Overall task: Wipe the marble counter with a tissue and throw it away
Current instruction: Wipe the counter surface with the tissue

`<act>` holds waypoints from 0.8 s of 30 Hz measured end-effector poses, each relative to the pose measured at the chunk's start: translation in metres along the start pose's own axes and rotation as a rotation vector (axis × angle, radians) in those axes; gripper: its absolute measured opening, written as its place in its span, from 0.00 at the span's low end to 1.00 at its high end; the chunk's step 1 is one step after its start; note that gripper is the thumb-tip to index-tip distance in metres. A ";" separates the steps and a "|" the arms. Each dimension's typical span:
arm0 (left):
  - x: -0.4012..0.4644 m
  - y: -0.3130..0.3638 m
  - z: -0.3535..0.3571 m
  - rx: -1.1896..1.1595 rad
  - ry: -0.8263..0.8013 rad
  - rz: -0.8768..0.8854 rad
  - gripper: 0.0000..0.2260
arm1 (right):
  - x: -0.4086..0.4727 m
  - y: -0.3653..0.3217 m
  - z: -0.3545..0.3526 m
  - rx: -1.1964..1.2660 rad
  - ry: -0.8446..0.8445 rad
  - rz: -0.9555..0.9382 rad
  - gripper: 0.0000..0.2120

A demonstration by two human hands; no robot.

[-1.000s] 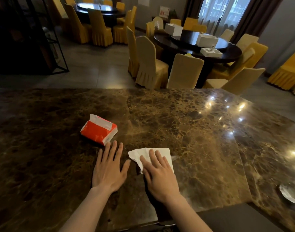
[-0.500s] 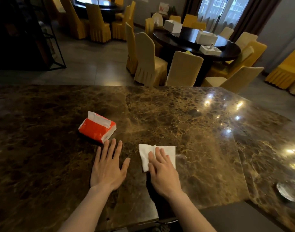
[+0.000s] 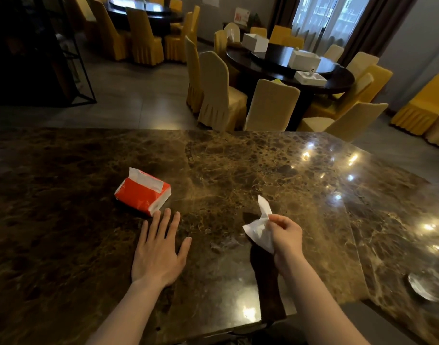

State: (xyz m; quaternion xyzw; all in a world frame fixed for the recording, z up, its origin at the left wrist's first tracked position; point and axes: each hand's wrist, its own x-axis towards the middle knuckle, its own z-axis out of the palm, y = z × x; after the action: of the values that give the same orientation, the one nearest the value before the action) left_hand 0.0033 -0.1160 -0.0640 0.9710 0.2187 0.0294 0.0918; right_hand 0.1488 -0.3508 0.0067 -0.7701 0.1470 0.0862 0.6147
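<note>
A dark brown marble counter (image 3: 238, 170) fills the lower half of the view. My right hand (image 3: 285, 237) is raised just above it and pinches a crumpled white tissue (image 3: 259, 227), one corner pointing up. My left hand (image 3: 158, 252) lies flat on the counter, fingers spread, holding nothing. A red pack of tissues (image 3: 142, 191) with a white sheet sticking out lies just beyond my left fingertips.
A shiny round dish (image 3: 422, 290) sits on the counter at the right edge. Beyond the counter stand a dark round dining table (image 3: 288, 68) with white boxes, chairs in yellow covers (image 3: 220, 95), and a black metal shelf (image 3: 71, 58) at the left.
My right hand, which was pressing the flat tissue on the counter, has gathered it up and lifted it off the surface. My left hand has stayed flat in place.
</note>
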 end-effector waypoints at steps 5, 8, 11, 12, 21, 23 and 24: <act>0.000 -0.001 0.001 -0.002 0.012 0.002 0.36 | -0.002 0.030 -0.018 -0.943 0.083 -0.699 0.09; 0.000 0.000 0.001 -0.002 0.014 0.002 0.36 | -0.005 0.035 -0.020 -1.129 0.012 -0.756 0.09; -0.001 0.000 0.000 -0.001 0.006 0.003 0.36 | -0.008 0.031 -0.013 -1.145 -0.108 -0.652 0.08; 0.000 0.000 0.000 -0.002 0.008 0.002 0.36 | -0.009 0.029 -0.010 -1.138 -0.134 -0.638 0.08; 0.000 0.000 0.002 0.002 0.007 0.001 0.36 | -0.045 0.021 0.028 -1.004 -0.225 -0.701 0.15; 0.000 0.000 0.001 -0.002 -0.003 0.007 0.36 | -0.033 0.018 0.017 -1.036 -0.133 -0.651 0.18; 0.000 0.000 0.001 -0.002 -0.005 0.007 0.36 | -0.024 0.017 0.008 -1.066 -0.077 -0.605 0.18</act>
State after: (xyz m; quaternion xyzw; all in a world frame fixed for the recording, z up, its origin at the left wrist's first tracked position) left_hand 0.0033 -0.1159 -0.0647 0.9717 0.2152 0.0273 0.0935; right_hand 0.1211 -0.3432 -0.0029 -0.9755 -0.1636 -0.0028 0.1471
